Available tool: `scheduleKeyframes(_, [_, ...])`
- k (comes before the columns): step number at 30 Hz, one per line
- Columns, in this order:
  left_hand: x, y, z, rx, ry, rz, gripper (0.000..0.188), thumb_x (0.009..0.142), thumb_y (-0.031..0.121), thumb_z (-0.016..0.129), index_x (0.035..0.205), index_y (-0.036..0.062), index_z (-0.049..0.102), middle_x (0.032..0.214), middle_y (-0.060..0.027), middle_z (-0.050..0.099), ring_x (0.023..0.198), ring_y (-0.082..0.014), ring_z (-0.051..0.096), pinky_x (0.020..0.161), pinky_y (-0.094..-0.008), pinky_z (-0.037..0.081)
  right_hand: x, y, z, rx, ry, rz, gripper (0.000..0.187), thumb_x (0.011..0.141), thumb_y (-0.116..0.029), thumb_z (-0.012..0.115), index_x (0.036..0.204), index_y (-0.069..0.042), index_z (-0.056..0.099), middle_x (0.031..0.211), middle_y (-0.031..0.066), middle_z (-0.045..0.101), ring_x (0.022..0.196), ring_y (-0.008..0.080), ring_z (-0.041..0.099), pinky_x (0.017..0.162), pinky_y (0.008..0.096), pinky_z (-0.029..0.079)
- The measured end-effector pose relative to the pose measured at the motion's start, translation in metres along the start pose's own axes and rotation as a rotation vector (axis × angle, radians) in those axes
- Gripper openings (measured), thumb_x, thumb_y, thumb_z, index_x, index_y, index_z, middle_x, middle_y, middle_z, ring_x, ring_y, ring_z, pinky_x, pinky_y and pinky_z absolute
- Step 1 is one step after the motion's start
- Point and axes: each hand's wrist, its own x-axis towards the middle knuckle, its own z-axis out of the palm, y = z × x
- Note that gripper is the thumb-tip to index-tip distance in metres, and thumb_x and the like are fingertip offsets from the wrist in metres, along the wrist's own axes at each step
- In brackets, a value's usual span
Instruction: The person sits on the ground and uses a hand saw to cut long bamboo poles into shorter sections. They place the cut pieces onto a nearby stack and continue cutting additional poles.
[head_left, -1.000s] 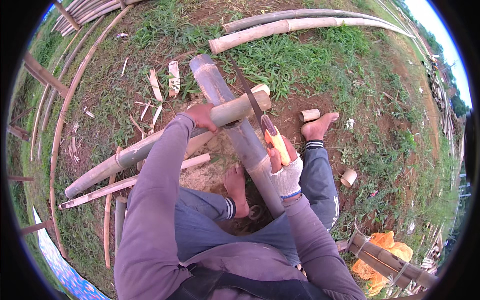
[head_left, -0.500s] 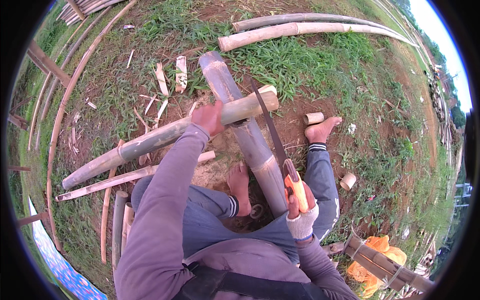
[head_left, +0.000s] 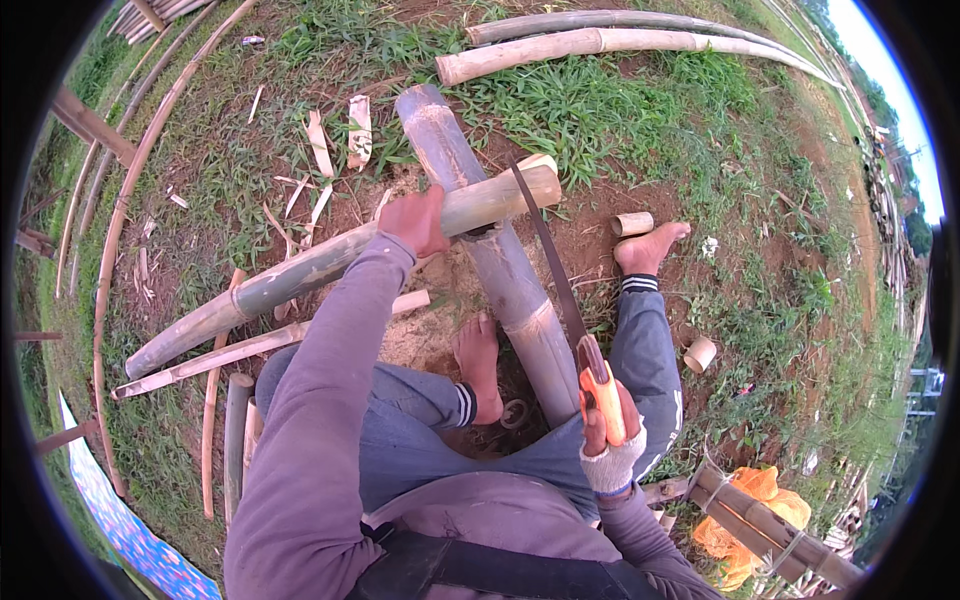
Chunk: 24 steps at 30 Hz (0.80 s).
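Note:
My left hand (head_left: 415,220) is wrapped over a bamboo pole (head_left: 290,272), close to its far right end. The pole slants from lower left to upper right and rests across a thicker bamboo log (head_left: 532,325) with a dark notch near the crossing. In my right hand (head_left: 615,440), which wears a fingerless white glove, is the orange handle of a handsaw (head_left: 558,268). Its long dark blade points away from me and crosses the pole's end, to the right of my left hand. How deep any cut goes is hard to see.
Short bamboo rings (head_left: 700,354) lie near my right foot. A split bamboo length (head_left: 215,360) lies beneath the pole. Peeled strips (head_left: 359,132) litter the grass. Two long bamboo poles (head_left: 600,40) stretch across the back, and a tied bamboo piece (head_left: 770,515) sits beside orange netting (head_left: 745,560).
My right hand and the saw have shifted slightly to the right and back toward me. My left hand keeps its hold on the bamboo pole. The whole view has tilted a little.

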Motion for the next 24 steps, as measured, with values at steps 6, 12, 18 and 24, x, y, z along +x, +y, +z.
scheduleKeyframes(6, [0.005, 0.015, 0.002, 0.017, -0.046, -0.007, 0.078, 0.072, 0.048, 0.094, 0.129, 0.0078, 0.059, 0.110, -0.0235, 0.079, 0.104, -0.0442, 0.078, 0.092, -0.0543, 0.062, 0.083, 0.028, 0.055, -0.086, 0.108, -0.122, 0.046, 0.105, -0.017, 0.072, 0.143, 0.005, 0.060, 0.118, 0.0225, 0.076, 0.098, 0.0317, 0.077, 0.087, 0.0406, 0.061])
scheduleKeyframes(12, [0.015, 0.000, -0.018, 0.011, -0.093, -0.020, 0.081, 0.070, 0.045, 0.093, 0.134, 0.0078, 0.060, 0.112, -0.0236, 0.079, 0.107, -0.0449, 0.077, 0.095, -0.0544, 0.061, 0.061, 0.008, 0.040, 0.079, 0.080, -0.004, 0.048, 0.108, -0.027, 0.071, 0.140, 0.008, 0.063, 0.117, 0.0177, 0.078, 0.100, 0.0226, 0.075, 0.089, 0.0364, 0.060])
scheduleKeyframes(18, [0.014, 0.002, -0.020, -0.038, -0.201, -0.008, 0.080, 0.068, 0.042, 0.092, 0.135, 0.0080, 0.063, 0.117, -0.0231, 0.078, 0.108, -0.0437, 0.077, 0.096, -0.0528, 0.060, 0.026, 0.019, 0.016, 0.172, 0.009, 0.118, 0.048, 0.106, -0.020, 0.071, 0.143, 0.008, 0.061, 0.120, 0.0216, 0.077, 0.103, 0.0310, 0.078, 0.091, 0.0393, 0.061])
scheduleKeyframes(24, [0.027, -0.013, -0.009, -0.083, -0.220, 0.041, 0.082, 0.064, 0.041, 0.090, 0.135, 0.0071, 0.065, 0.117, -0.0224, 0.078, 0.108, -0.0434, 0.076, 0.096, -0.0493, 0.061, 0.144, 0.015, 0.085, 0.051, 0.086, -0.094, 0.046, 0.102, -0.015, 0.075, 0.142, 0.006, 0.063, 0.114, 0.0240, 0.078, 0.099, 0.0348, 0.079, 0.085, 0.0391, 0.061])
